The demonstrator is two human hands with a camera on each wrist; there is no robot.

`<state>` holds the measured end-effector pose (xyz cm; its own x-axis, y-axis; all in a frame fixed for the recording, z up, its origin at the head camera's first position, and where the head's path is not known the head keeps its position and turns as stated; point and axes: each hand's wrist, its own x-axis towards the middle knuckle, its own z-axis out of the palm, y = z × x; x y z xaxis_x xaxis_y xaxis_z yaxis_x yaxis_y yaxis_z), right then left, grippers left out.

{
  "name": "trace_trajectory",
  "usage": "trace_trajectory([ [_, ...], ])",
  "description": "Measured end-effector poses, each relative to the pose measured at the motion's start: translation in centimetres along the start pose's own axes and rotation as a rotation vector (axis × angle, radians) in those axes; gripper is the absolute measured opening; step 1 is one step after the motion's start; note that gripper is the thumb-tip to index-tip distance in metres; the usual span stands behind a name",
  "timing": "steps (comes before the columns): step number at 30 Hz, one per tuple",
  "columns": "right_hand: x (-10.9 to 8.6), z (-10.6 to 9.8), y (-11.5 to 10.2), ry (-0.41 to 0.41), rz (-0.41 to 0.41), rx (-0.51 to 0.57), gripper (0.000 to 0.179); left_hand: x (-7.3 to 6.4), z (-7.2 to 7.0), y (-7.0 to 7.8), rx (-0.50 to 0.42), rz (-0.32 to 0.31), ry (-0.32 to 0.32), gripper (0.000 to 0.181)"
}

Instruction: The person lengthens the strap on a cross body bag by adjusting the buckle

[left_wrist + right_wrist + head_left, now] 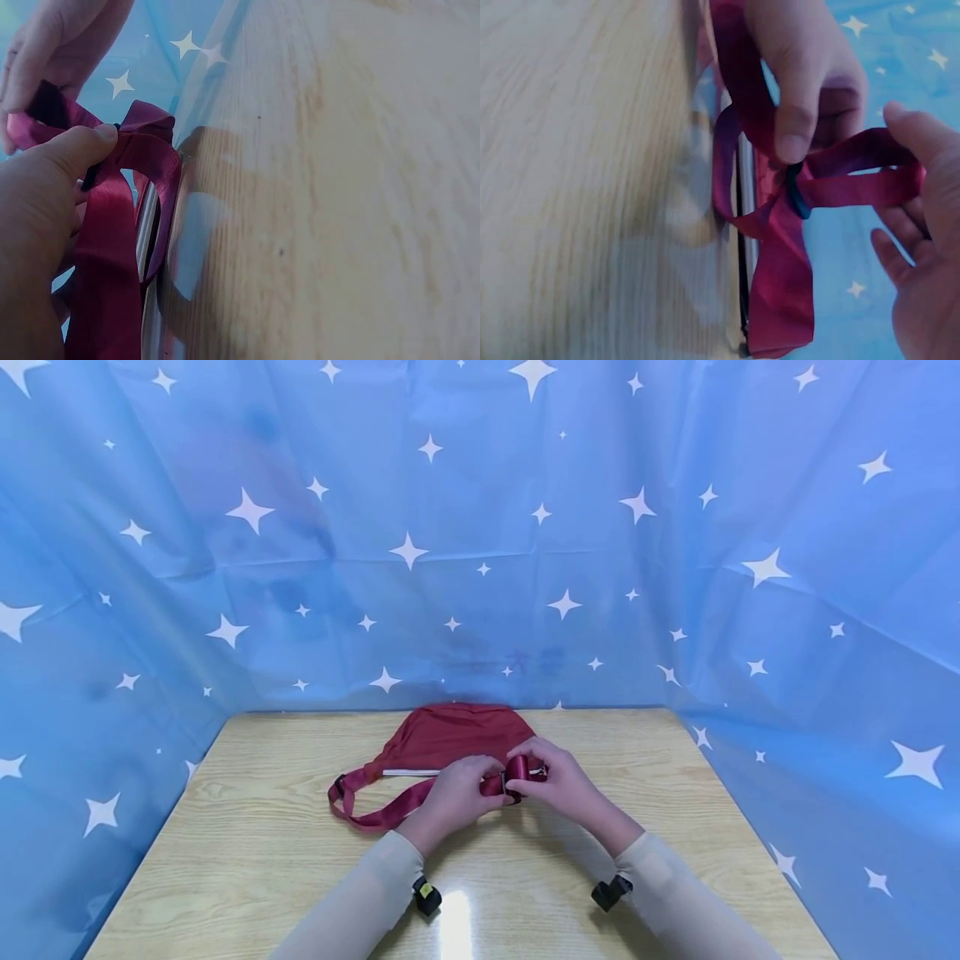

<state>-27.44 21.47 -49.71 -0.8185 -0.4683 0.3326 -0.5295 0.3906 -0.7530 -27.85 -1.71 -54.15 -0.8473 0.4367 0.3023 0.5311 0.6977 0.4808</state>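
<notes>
1 red strap (517,767) between left hand (461,789) and right hand (558,783), in both hands' pinch

The lower right part of the red bag (457,735) is obscured by the left hand (459,787) and right hand (558,781). In front of the bag, the dark slider (798,199) is partly covered by the left thumb; its construction cannot be determined. The strap (109,285) is cut off by the left wrist view's lower edge. Nearer than the bag, both sleeves (356,897) leave the head view. Marks (536,662) above the bag are too faint to read.
</notes>
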Motion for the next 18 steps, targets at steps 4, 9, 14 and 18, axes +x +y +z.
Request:
trace_trajectory([
  [4, 0.0, -0.03, -0.07, 0.044, 0.003, 0.071, 0.033, 0.04, 0.01, 0.0, 0.002, 0.004, 0.0, 0.045],
  [9, -0.12, -0.01, 0.17, 0.053, 0.016, 0.109, 0.035, 0.04, -0.02, 0.04, 0.02, 0.009, 0.003, 0.042],
  [14, -0.08, 0.0, 0.2, -0.013, -0.014, 0.037, 0.048, 0.07, 0.0, 0.01, 0.053, 0.013, 0.004, 0.04],
  [18, 0.07, 0.19, 0.02, -0.047, -0.039, -0.007, 0.051, 0.07, -0.05, 0.04, 0.062, 0.014, 0.0, 0.038],
])
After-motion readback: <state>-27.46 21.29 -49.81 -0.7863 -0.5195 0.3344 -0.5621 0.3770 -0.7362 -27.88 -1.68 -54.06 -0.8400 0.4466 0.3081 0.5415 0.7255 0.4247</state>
